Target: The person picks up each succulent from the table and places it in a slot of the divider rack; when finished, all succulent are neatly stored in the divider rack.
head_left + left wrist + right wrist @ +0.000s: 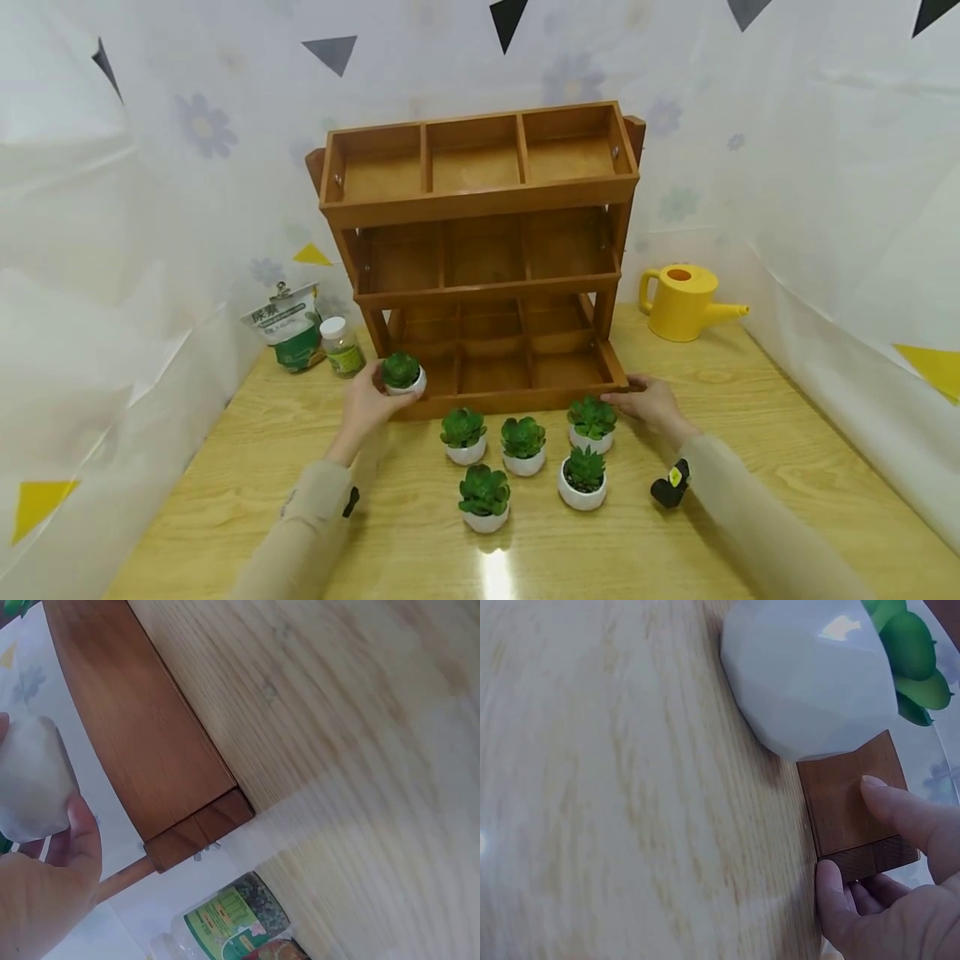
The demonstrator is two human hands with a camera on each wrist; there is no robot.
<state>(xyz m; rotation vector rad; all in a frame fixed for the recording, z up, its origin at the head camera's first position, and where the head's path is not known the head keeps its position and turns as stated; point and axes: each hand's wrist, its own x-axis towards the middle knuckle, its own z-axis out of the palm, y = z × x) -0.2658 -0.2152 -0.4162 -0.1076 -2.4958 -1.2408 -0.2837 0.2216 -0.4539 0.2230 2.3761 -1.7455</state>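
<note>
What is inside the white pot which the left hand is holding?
A green plant sits in the white pot held by the left hand. Any filling beneath its leaves is covered and cannot be seen.

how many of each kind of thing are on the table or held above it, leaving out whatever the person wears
Potted plants: 6 (5 on the table, 1 in the left hand)
Wooden shelf: 1
Yellow watering can: 1
Jar: 1
Bag with its clip: 1
Total: 10

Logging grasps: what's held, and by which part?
Left hand: a potted plant, by its white pot. Right hand: the wooden rack, at its lower right corner.
</note>
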